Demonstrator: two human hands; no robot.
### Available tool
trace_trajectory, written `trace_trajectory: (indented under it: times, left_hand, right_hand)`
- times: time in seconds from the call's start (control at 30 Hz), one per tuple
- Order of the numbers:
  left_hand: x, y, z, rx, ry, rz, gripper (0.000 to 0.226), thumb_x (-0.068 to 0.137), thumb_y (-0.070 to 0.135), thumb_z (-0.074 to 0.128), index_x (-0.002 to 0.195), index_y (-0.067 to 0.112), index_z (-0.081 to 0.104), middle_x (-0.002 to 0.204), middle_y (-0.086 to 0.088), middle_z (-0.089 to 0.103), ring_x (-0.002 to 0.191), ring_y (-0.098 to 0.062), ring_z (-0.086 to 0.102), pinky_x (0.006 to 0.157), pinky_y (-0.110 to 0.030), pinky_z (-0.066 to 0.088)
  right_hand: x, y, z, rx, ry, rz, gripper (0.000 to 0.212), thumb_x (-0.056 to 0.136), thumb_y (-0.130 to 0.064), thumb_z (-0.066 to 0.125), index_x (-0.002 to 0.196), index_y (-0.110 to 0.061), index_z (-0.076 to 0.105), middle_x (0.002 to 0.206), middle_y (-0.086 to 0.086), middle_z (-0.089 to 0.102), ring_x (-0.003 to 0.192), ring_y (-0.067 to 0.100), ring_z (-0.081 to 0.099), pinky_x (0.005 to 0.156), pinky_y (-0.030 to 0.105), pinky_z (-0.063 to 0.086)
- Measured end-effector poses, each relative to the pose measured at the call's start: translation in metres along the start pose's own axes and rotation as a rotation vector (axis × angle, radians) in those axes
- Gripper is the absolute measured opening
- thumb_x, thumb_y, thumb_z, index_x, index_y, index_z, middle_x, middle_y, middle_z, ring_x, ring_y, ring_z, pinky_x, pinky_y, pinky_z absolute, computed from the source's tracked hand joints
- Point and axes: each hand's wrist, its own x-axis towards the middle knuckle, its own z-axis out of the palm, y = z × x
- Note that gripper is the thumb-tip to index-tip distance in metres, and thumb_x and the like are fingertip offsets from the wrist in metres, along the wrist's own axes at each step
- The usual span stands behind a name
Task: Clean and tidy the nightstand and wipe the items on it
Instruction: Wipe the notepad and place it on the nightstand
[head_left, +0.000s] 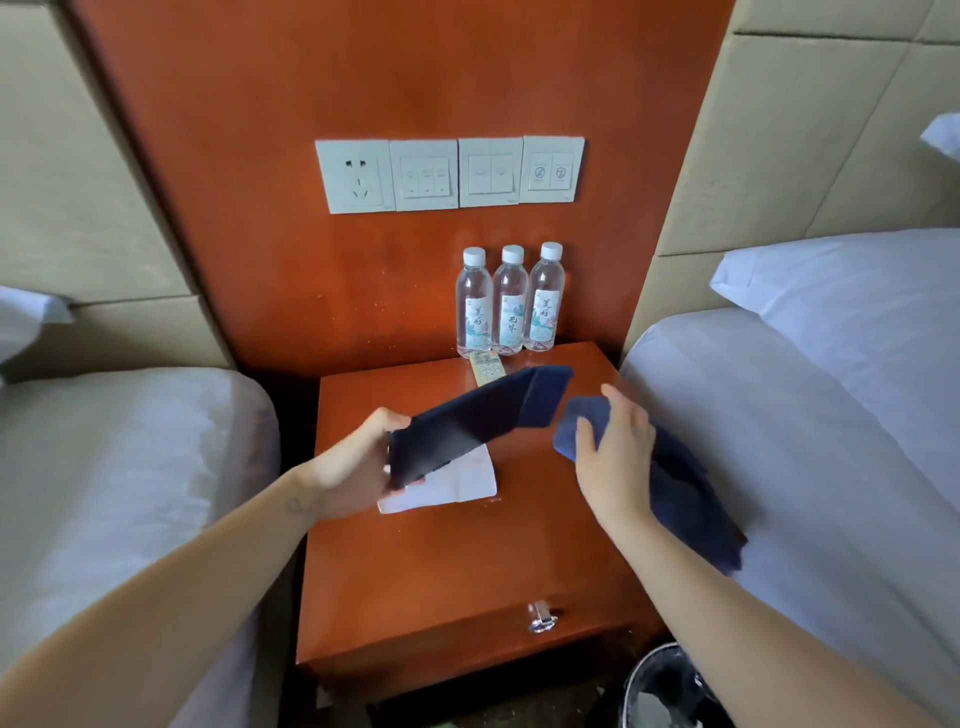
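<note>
my left hand (358, 467) grips the near end of a dark navy folder (467, 421), fingers curled round its edge and thumb on the upper face. the folder is bent open in a shallow v and slants up and away from the hand toward the back of the nightstand (467, 561). i cannot tell whether its lower edge touches the wooden top. under it a white sheet of paper (457, 483) lies flat on the top, its left part covered by the folder and my hand.

my right hand (615, 452) is just right of the folder's far end, apart from it. it holds a blue cloth (685, 499): the thumb lies over a bunched fold, the fingers are nearly straight, and the rest trails under the wrist toward the bed on the right (810, 467). the palm side is turned away, so how the cloth is caught there is hidden. both the cloth and the hand are smeared by motion.

behind the folder a remote control (485, 368) shows only its far end. three water bottles (510, 301) stand touching in a row against the back panel, below the switch plates (449, 174). a metal drawer handle (542, 618) shows on the front. a waste bin (660, 686) is cut off at the bottom edge.
</note>
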Motion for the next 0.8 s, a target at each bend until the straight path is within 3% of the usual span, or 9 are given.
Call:
trace_trajectory:
  times: [0.13,0.23,0.33,0.43,0.5,0.6,0.67,0.73,0.8]
  left_hand:
    - [-0.014,-0.019,-0.006,-0.538,-0.050,-0.094,0.048,0.069,0.043,0.056,0.108,0.016,0.065,0.119,-0.014,0.057,0.117,-0.039,0.051,0.100,-0.048,0.039]
    - [-0.029,-0.025,-0.014,-0.610,-0.140,-0.053,0.056,0.076,0.051,0.046,0.112,0.015,0.069,0.127,-0.016,0.059,0.127,-0.045,0.047,0.107,-0.061,0.034]
    - [-0.039,-0.028,-0.030,-0.527,-0.089,-0.034,0.050,0.080,0.038,0.044,0.114,0.012,0.069,0.123,-0.016,0.064,0.118,-0.041,0.057,0.103,-0.060,0.041]
    - [-0.044,-0.034,-0.044,-0.354,0.103,0.002,0.028,0.095,0.018,0.048,0.116,0.005,0.061,0.115,-0.013,0.067,0.098,-0.024,0.067,0.083,-0.037,0.057]
    - [-0.047,-0.039,-0.051,-0.256,0.173,0.065,0.024,0.101,0.013,0.045,0.115,0.005,0.063,0.112,-0.009,0.071,0.095,-0.018,0.069,0.078,-0.028,0.056]
    - [-0.056,-0.044,-0.063,-0.187,0.239,0.093,0.024,0.101,0.011,0.046,0.117,0.006,0.062,0.114,-0.010,0.071,0.098,-0.019,0.069,0.080,-0.028,0.056]
    - [-0.063,-0.050,-0.070,-0.118,0.284,0.063,0.022,0.100,0.012,0.049,0.118,0.006,0.062,0.115,-0.010,0.071,0.097,-0.019,0.069,0.072,-0.027,0.057]
    - [-0.066,-0.057,-0.074,-0.091,0.311,0.040,0.022,0.100,0.013,0.051,0.118,0.005,0.061,0.115,-0.010,0.071,0.097,-0.020,0.069,0.068,-0.026,0.057]
    - [-0.067,-0.061,-0.074,-0.091,0.308,0.031,0.024,0.100,0.013,0.051,0.120,0.006,0.060,0.117,-0.010,0.070,0.103,-0.023,0.068,0.073,-0.028,0.058]
  right_hand:
    - [0.011,-0.037,0.046,0.370,-0.609,0.391,0.040,0.093,-0.061,0.047,0.131,-0.046,0.043,0.123,-0.006,0.057,0.111,0.014,0.054,0.103,0.037,0.046]
    - [-0.013,-0.070,0.053,0.846,-0.696,0.654,0.021,0.099,-0.031,0.053,0.119,-0.026,0.055,0.113,-0.003,0.063,0.094,0.013,0.063,0.086,0.032,0.054]
    - [-0.022,-0.076,0.066,0.923,-0.650,0.563,0.016,0.097,-0.007,0.054,0.106,-0.016,0.064,0.111,0.004,0.068,0.098,0.021,0.066,0.081,0.033,0.057]
    - [-0.025,-0.084,0.082,0.749,-0.632,0.509,0.016,0.094,-0.008,0.058,0.101,-0.017,0.068,0.113,0.006,0.069,0.106,0.026,0.065,0.095,0.047,0.051]
    - [-0.030,-0.082,0.090,0.576,-0.618,0.417,0.017,0.094,-0.019,0.060,0.107,-0.019,0.069,0.115,0.004,0.069,0.109,0.027,0.063,0.096,0.046,0.051]
    - [-0.029,-0.063,0.086,-0.040,-0.465,0.117,0.030,0.096,-0.033,0.054,0.120,-0.018,0.064,0.121,0.004,0.065,0.113,0.029,0.059,0.092,0.036,0.048]
    - [-0.030,-0.049,0.074,-0.494,-0.406,-0.020,0.042,0.095,-0.046,0.052,0.125,-0.017,0.056,0.125,0.006,0.060,0.115,0.030,0.056,0.091,0.039,0.045]
    - [-0.033,-0.038,0.073,-0.704,-0.399,-0.059,0.057,0.091,-0.058,0.051,0.124,-0.013,0.052,0.126,0.009,0.057,0.117,0.030,0.053,0.093,0.040,0.042]
    - [-0.035,-0.032,0.076,-0.719,-0.413,-0.089,0.058,0.090,-0.060,0.050,0.122,-0.012,0.053,0.126,0.009,0.056,0.119,0.028,0.050,0.094,0.038,0.040]
